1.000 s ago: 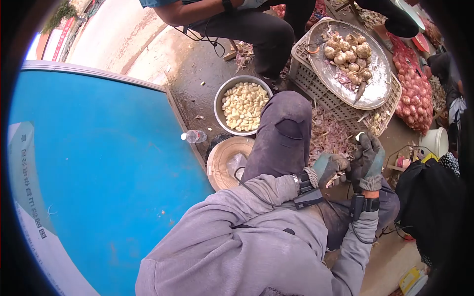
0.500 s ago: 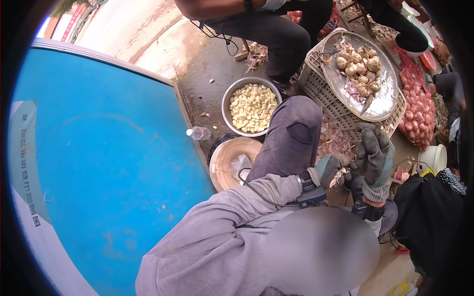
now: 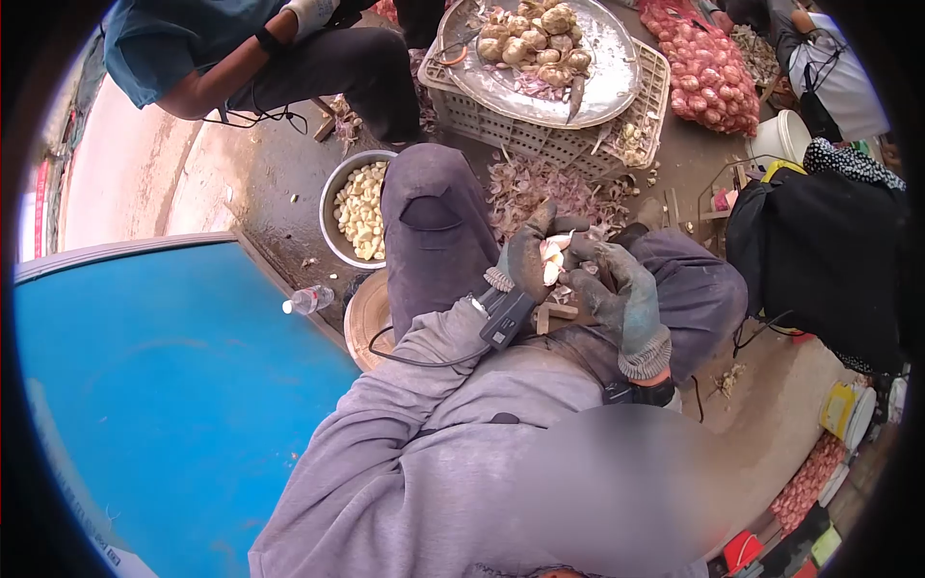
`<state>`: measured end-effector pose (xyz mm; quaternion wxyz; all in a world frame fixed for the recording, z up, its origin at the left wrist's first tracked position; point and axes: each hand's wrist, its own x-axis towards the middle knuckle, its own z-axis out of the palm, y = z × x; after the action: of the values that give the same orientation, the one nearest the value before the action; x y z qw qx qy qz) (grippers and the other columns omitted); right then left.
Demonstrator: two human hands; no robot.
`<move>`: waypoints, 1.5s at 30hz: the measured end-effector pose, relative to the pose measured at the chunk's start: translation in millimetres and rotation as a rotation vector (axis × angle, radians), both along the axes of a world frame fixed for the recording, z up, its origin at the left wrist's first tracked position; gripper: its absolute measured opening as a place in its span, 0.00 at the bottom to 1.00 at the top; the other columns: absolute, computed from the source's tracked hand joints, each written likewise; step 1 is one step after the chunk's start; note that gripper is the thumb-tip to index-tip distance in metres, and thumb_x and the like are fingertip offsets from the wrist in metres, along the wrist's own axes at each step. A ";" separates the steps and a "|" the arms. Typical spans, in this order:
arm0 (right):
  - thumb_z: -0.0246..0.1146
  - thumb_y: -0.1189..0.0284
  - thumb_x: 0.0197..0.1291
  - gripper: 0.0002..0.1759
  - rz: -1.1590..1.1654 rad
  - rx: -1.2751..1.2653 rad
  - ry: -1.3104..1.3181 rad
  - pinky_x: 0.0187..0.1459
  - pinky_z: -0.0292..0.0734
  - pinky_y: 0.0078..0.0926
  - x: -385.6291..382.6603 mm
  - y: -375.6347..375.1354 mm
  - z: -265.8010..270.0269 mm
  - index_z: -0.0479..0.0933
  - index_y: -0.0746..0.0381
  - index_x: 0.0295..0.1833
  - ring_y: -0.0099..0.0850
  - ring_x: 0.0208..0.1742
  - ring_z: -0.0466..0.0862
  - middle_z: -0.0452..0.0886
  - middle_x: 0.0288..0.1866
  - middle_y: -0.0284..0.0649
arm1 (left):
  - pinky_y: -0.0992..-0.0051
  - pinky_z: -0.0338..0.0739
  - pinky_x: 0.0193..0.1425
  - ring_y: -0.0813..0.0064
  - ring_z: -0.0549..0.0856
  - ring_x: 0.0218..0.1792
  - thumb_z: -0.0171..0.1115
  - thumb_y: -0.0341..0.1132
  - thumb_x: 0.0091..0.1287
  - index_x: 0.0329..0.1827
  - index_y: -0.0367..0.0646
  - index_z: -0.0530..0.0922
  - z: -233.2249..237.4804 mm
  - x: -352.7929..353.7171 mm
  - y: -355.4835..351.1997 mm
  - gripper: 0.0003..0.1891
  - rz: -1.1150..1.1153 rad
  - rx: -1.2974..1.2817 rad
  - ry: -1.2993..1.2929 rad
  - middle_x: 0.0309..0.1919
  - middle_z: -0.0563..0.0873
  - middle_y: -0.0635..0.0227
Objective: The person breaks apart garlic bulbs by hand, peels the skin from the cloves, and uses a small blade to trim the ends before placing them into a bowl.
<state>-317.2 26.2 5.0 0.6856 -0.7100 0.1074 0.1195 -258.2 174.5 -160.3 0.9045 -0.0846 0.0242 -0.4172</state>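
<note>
My left hand [image 3: 527, 252], in a grey work glove, has its fingers closed on a piece of garlic [image 3: 552, 255] with white cloves and pinkish skin. Close against it, my right hand [image 3: 626, 299], gloved in grey and teal, is bent with thumb and fingertips drawn in beside the garlic. I cannot tell what sits between the right fingertips. Both hands are over my lap, with garlic skins [image 3: 540, 193] strewn on the ground beyond them. A metal bowl [image 3: 330, 220] of peeled cloves stands left of my knee.
A round metal tray [image 3: 617, 72] of garlic bulbs and a knife rests on a plastic crate [image 3: 520, 125]. Red net sack [image 3: 708, 77] and white bucket [image 3: 785, 138] stand to the right. A bottle [image 3: 308, 300] lies by the blue board [image 3: 173, 356]. Another person [image 3: 318, 82] sits at upper left.
My view has swung right, so the bowl, tray and crate sit further left and higher. My hands have turned a little apart, showing more of the garlic between them.
</note>
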 end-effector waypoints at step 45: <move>0.70 0.66 0.69 0.08 -0.392 0.815 0.180 0.26 0.69 0.14 -35.7 -30.0 -32.3 0.82 0.56 0.49 0.13 0.26 0.76 0.81 0.33 0.23 | 0.75 0.83 0.45 0.77 0.88 0.43 0.63 0.34 0.76 0.69 0.34 0.77 139.4 -29.7 -13.6 0.21 -0.047 1.098 -0.783 0.48 0.89 0.62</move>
<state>-352.8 -3.8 -27.4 0.9066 -0.3354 0.2430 0.0814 -287.9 160.9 -20.9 0.7491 0.5455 -0.0950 -0.3637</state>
